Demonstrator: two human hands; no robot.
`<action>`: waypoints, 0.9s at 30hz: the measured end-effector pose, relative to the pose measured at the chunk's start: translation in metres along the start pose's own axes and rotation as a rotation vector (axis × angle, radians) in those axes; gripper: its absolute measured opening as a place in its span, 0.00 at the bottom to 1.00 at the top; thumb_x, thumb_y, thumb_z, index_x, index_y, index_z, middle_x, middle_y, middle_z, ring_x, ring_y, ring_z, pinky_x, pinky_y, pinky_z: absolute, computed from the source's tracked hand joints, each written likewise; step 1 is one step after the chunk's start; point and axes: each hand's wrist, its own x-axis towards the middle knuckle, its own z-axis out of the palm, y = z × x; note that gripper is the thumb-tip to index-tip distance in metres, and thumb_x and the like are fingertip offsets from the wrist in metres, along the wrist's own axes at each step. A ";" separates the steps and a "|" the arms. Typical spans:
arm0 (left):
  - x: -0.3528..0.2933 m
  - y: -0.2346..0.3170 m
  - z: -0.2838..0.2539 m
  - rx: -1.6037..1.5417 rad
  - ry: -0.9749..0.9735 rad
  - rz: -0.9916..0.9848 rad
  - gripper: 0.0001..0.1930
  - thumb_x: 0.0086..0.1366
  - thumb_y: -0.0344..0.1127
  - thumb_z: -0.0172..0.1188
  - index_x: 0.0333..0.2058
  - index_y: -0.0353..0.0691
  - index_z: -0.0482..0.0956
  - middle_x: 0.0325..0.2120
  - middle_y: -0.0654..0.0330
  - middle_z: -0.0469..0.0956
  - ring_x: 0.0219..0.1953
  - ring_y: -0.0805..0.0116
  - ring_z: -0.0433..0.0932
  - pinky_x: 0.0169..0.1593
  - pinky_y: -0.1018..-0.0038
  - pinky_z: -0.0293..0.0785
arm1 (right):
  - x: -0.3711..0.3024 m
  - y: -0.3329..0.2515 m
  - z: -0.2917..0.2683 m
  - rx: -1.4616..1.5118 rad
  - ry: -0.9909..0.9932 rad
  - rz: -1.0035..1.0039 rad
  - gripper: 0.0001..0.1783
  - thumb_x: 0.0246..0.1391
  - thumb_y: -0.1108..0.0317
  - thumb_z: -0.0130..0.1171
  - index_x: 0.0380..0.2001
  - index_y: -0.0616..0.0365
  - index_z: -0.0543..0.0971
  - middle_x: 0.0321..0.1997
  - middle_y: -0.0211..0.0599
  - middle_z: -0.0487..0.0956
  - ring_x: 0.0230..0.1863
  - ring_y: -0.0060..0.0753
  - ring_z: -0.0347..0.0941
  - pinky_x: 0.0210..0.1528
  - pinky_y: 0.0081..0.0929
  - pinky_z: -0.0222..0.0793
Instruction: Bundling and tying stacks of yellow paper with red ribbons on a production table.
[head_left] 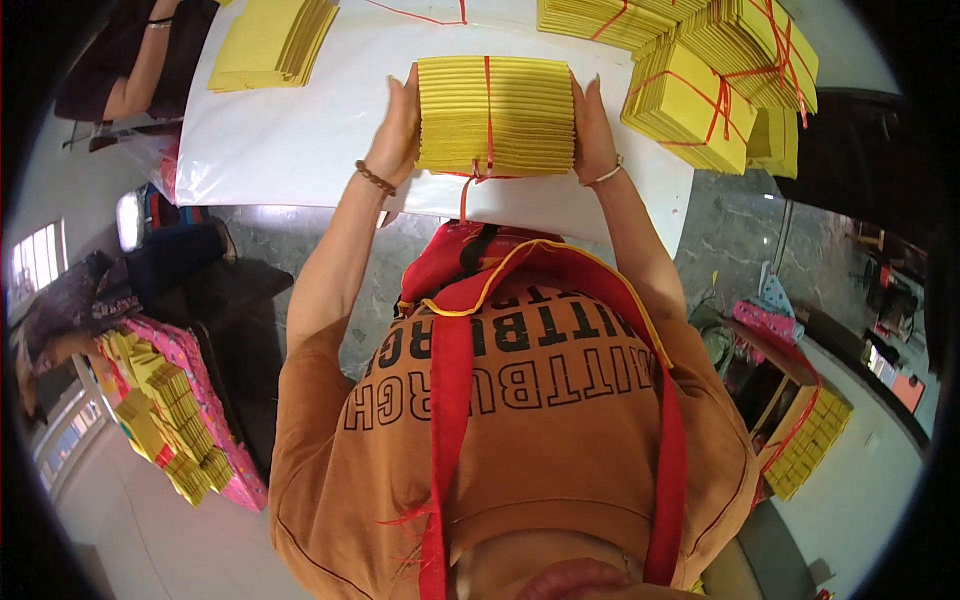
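Between my two hands is a thick bundle of yellow folded paper (500, 115), its layers stacked with their edges showing. A red string runs down over its middle and is knotted at the near edge, with one loose end hanging over the table edge. My left hand (400, 122) presses against the bundle's left side, thumb pointing up. The right side is held by my right hand (593, 130) in the same way. Their other fingers are mostly hidden. Under the bundle lies the white-covered table (300, 150).
Tied yellow bundles (700, 115) are piled at the table's right; a loose yellow stack (270, 45) lies at the far left. Another person's arm (145, 70) shows there. More yellow bundles fill a pink-lined container (215, 430) at left, and others (808, 445) stand at right.
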 end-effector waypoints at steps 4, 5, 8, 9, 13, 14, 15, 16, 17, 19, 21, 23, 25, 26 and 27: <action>0.021 -0.013 -0.015 -0.178 0.251 0.056 0.42 0.59 0.68 0.25 0.62 0.42 0.38 0.61 0.52 0.45 0.63 0.63 0.46 0.62 0.69 0.44 | 0.012 0.024 -0.029 -0.015 0.040 -0.200 0.33 0.59 0.46 0.31 0.62 0.52 0.45 0.66 0.31 0.47 0.65 0.28 0.44 0.64 0.26 0.40; 0.022 -0.013 -0.005 -0.179 0.266 0.068 0.42 0.59 0.68 0.25 0.62 0.42 0.38 0.61 0.52 0.45 0.63 0.63 0.46 0.62 0.69 0.44 | 0.007 0.020 -0.005 -0.041 0.117 -0.211 0.32 0.60 0.48 0.33 0.62 0.51 0.47 0.64 0.31 0.51 0.62 0.28 0.49 0.62 0.26 0.44; 0.026 0.005 0.032 0.035 0.297 0.080 0.39 0.60 0.66 0.32 0.60 0.41 0.50 0.58 0.54 0.55 0.59 0.66 0.55 0.59 0.74 0.53 | 0.011 0.003 -0.001 -0.049 0.066 -0.242 0.31 0.60 0.50 0.33 0.62 0.52 0.45 0.65 0.33 0.48 0.63 0.29 0.44 0.63 0.26 0.40; 0.032 0.003 0.032 0.036 0.298 0.089 0.39 0.60 0.66 0.32 0.60 0.41 0.50 0.58 0.54 0.55 0.59 0.66 0.55 0.59 0.74 0.53 | 0.013 -0.002 -0.005 -0.030 -0.057 -0.246 0.32 0.60 0.51 0.33 0.63 0.53 0.43 0.67 0.35 0.41 0.67 0.29 0.35 0.65 0.26 0.32; 0.043 -0.015 0.018 0.012 0.367 0.013 0.35 0.62 0.62 0.36 0.58 0.41 0.55 0.55 0.56 0.60 0.56 0.69 0.59 0.57 0.76 0.56 | 0.032 0.009 -0.020 -0.166 0.029 -0.267 0.31 0.60 0.53 0.37 0.63 0.48 0.43 0.65 0.33 0.50 0.63 0.30 0.47 0.63 0.24 0.42; 0.041 -0.019 0.015 -0.002 0.358 0.036 0.35 0.61 0.62 0.38 0.58 0.42 0.57 0.54 0.56 0.61 0.55 0.70 0.60 0.56 0.76 0.56 | 0.037 0.008 -0.022 -0.202 0.004 -0.268 0.33 0.60 0.52 0.36 0.63 0.52 0.41 0.66 0.35 0.46 0.64 0.31 0.43 0.63 0.25 0.39; 0.041 -0.019 0.009 -0.006 0.373 0.032 0.35 0.61 0.62 0.38 0.58 0.42 0.57 0.54 0.56 0.61 0.55 0.70 0.60 0.56 0.76 0.56 | 0.038 0.009 -0.025 -0.236 -0.021 -0.268 0.36 0.59 0.51 0.36 0.63 0.56 0.39 0.67 0.37 0.41 0.65 0.31 0.40 0.64 0.26 0.35; 0.045 -0.008 0.007 0.099 0.382 -0.085 0.35 0.61 0.62 0.38 0.58 0.42 0.56 0.55 0.55 0.60 0.56 0.70 0.59 0.57 0.76 0.55 | 0.038 0.004 -0.025 -0.216 -0.037 -0.222 0.38 0.58 0.50 0.37 0.62 0.57 0.37 0.67 0.39 0.39 0.66 0.32 0.37 0.64 0.26 0.34; 0.046 0.001 0.010 0.209 0.391 -0.201 0.35 0.61 0.63 0.37 0.58 0.43 0.56 0.56 0.55 0.59 0.57 0.70 0.58 0.58 0.77 0.54 | 0.039 0.003 -0.029 -0.211 -0.044 -0.215 0.38 0.58 0.50 0.37 0.62 0.57 0.37 0.67 0.39 0.39 0.66 0.32 0.37 0.64 0.26 0.34; 0.041 0.001 0.007 0.281 0.325 -0.033 0.38 0.59 0.66 0.34 0.60 0.44 0.52 0.59 0.51 0.53 0.60 0.67 0.53 0.60 0.74 0.50 | 0.043 0.003 -0.037 -0.286 -0.021 -0.339 0.37 0.59 0.49 0.37 0.63 0.52 0.37 0.67 0.40 0.38 0.67 0.32 0.33 0.65 0.26 0.31; 0.034 -0.004 -0.017 0.025 0.287 0.088 0.40 0.59 0.68 0.29 0.61 0.44 0.47 0.61 0.52 0.47 0.63 0.65 0.47 0.61 0.71 0.46 | 0.038 0.002 -0.034 -0.255 -0.035 -0.324 0.37 0.59 0.48 0.36 0.63 0.51 0.37 0.67 0.39 0.37 0.67 0.31 0.32 0.65 0.26 0.31; 0.028 -0.016 -0.011 0.034 0.242 0.129 0.40 0.59 0.68 0.26 0.61 0.44 0.45 0.62 0.54 0.45 0.63 0.63 0.44 0.62 0.67 0.44 | 0.033 -0.002 -0.034 -0.204 -0.022 -0.320 0.37 0.59 0.46 0.34 0.63 0.50 0.37 0.68 0.37 0.36 0.68 0.30 0.30 0.66 0.26 0.29; 0.024 -0.029 0.008 -0.169 0.314 0.094 0.39 0.60 0.67 0.26 0.61 0.45 0.46 0.61 0.58 0.49 0.62 0.64 0.48 0.61 0.69 0.46 | 0.030 0.014 -0.029 -0.223 -0.027 -0.339 0.36 0.59 0.45 0.33 0.63 0.50 0.38 0.68 0.36 0.37 0.68 0.29 0.31 0.66 0.27 0.29; 0.029 -0.038 0.004 -0.144 0.319 -0.014 0.38 0.60 0.66 0.29 0.61 0.46 0.47 0.59 0.59 0.54 0.60 0.67 0.54 0.60 0.71 0.51 | 0.029 0.020 -0.025 -0.242 -0.036 -0.353 0.36 0.58 0.45 0.32 0.63 0.49 0.39 0.68 0.34 0.38 0.68 0.28 0.32 0.66 0.27 0.30; 0.028 -0.039 0.000 -0.141 0.313 -0.013 0.38 0.60 0.66 0.29 0.61 0.46 0.47 0.59 0.59 0.54 0.60 0.67 0.54 0.60 0.71 0.51 | 0.030 0.021 -0.025 -0.241 -0.034 -0.359 0.36 0.58 0.45 0.32 0.63 0.49 0.39 0.68 0.34 0.38 0.68 0.28 0.32 0.66 0.27 0.30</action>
